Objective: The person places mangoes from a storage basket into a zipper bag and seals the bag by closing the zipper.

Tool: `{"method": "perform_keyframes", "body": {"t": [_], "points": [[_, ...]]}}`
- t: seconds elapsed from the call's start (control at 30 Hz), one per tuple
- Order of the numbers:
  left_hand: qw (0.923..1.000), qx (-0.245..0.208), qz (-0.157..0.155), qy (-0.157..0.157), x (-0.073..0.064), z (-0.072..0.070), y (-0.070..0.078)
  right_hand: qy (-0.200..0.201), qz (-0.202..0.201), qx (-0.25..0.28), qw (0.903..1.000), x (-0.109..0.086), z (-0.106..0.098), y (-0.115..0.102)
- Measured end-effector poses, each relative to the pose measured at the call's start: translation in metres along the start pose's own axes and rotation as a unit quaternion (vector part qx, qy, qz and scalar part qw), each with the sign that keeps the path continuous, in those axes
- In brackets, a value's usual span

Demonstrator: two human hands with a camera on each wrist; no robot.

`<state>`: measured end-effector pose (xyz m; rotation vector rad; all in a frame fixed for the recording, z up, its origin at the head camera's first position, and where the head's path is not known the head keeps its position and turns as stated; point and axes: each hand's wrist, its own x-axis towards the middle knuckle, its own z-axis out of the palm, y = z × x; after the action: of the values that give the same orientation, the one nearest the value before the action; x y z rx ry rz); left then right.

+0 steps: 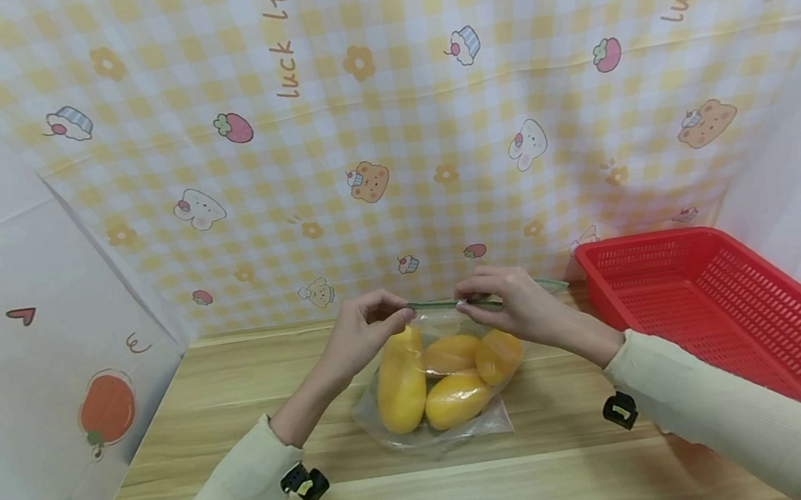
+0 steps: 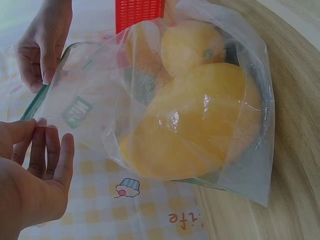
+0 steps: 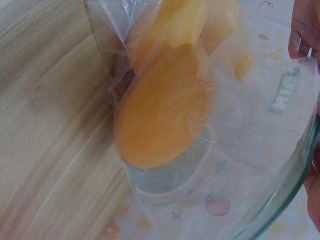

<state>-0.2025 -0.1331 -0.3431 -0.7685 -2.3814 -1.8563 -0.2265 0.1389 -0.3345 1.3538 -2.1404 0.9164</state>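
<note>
A clear zip bag (image 1: 497,422) rests on the wooden table with several yellow mangoes (image 1: 402,383) inside. Along its top runs a green zip strip (image 1: 431,304). My left hand (image 1: 365,328) pinches the left end of that strip between thumb and fingers, and the same grip shows in the left wrist view. Further right, my right hand (image 1: 515,302) pinches the strip near a small white piece (image 1: 460,303). Right of that hand the strip stands apart in a loop, as the right wrist view also shows. Green print (image 2: 77,112) marks the bag's upper part.
A red plastic basket (image 1: 705,262) with perforated walls stands at the right of the wooden table (image 1: 239,403). Behind the table hangs a yellow checked cloth (image 1: 416,131). A white printed sheet (image 1: 25,371) hangs at the left side.
</note>
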Motion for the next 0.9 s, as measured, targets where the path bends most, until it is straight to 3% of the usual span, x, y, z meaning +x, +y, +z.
{"method": "perform_keyframes", "body": {"t": [0.9], "points": [[1.0,-0.007,-0.001,-0.001,-0.0016,-0.0003,-0.0001,-0.001,-0.001,-0.014,0.9999,-0.0026,-0.0025,0.0005]]}}
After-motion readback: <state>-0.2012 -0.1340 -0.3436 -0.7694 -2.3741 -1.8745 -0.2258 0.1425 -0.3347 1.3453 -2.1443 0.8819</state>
